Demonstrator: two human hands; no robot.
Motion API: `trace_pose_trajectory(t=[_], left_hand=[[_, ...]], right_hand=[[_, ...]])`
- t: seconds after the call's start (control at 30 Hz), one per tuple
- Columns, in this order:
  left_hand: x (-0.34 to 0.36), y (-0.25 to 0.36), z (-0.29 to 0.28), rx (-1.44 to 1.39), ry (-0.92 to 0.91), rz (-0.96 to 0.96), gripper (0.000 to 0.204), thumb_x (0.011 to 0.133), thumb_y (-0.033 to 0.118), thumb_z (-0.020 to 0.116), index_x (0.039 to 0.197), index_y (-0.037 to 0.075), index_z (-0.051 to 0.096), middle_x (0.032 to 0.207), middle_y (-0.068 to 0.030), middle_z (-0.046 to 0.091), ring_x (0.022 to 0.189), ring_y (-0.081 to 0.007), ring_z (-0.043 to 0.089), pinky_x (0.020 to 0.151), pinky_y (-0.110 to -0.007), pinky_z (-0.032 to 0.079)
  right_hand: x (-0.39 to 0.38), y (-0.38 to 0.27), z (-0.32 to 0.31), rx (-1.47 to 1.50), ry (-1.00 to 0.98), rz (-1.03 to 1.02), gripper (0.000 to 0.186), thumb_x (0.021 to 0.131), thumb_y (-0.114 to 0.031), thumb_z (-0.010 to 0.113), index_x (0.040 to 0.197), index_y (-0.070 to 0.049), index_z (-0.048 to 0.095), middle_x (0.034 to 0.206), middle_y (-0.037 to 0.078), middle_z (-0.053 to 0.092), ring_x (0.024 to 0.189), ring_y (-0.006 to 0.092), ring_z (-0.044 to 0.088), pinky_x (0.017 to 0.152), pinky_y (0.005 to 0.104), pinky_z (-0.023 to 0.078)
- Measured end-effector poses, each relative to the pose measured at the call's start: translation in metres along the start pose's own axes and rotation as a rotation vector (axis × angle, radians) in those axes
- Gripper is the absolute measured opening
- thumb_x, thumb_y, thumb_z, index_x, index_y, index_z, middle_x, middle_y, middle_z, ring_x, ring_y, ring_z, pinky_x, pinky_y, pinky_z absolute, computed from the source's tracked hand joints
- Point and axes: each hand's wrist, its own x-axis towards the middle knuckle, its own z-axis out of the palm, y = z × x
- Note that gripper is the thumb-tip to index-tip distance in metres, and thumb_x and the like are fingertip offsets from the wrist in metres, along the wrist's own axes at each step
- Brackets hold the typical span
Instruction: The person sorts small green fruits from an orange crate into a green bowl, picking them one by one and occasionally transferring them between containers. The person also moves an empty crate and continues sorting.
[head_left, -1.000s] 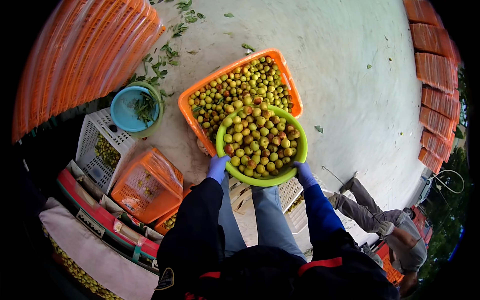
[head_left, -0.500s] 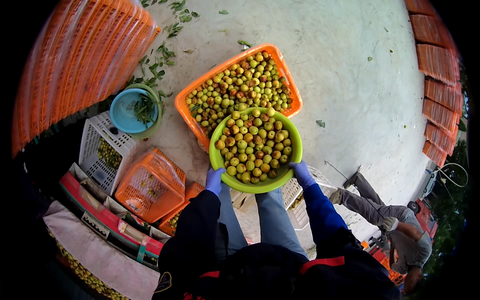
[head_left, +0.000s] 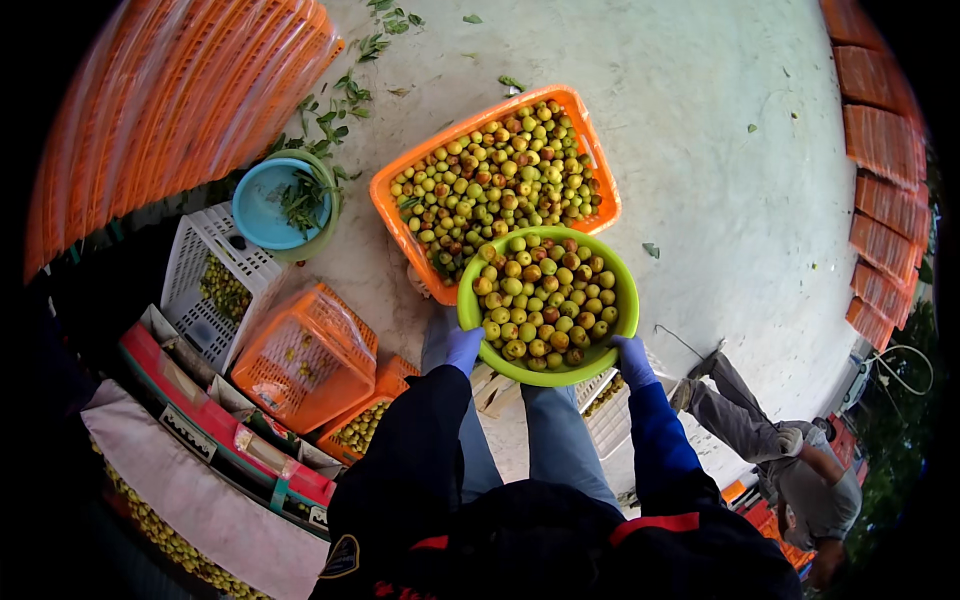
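The left hand (head_left: 463, 348) is gripping the green basin (head_left: 550, 378) at eight o'clock, the right hand (head_left: 634, 360) at four; their fingers are pinching its rim, tips probably curling underneath, out of sight. Round fruits (head_left: 545, 300) are filling it. Toward eleven o'clock, an orange crate (head_left: 606, 212) is holding more; toward ten, a blue basin (head_left: 258, 212) is holding leaves (head_left: 302, 203).

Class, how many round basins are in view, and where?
3: the bright green basin near the centre, the blue basin at left, and the dull green basin beneath it. More may be hidden.
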Motion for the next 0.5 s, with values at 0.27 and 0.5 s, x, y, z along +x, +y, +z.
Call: trace_pose_trajectory(t=[0.27,0.5], left_hand=[[0.019,0.004,0.037,0.261,0.068,0.073,0.042,0.066,0.019,0.061,0.100,-0.006,0.055,0.098,-0.0240,0.060,0.098,-0.0328,0.058,0.081,-0.039,0.046],[0.023,-0.010,0.035,0.203,0.052,0.133,0.041,0.066,0.013,0.064,0.101,-0.004,0.055,0.091,-0.0203,0.062,0.086,-0.0296,0.062,0.074,-0.037,0.049]], right_hand=[[-0.005,-0.002,-0.017,0.004,0.092,0.016,0.027,0.066,-0.008,0.059,0.088,0.007,0.054,0.074,0.012,0.057,0.056,0.0217,0.056,0.048,0.0307,0.048],[-0.009,-0.017,-0.013,0.056,0.084,-0.034,0.028,0.064,-0.007,0.061,0.088,0.007,0.055,0.076,0.013,0.058,0.061,0.0238,0.059,0.056,0.0320,0.052]])
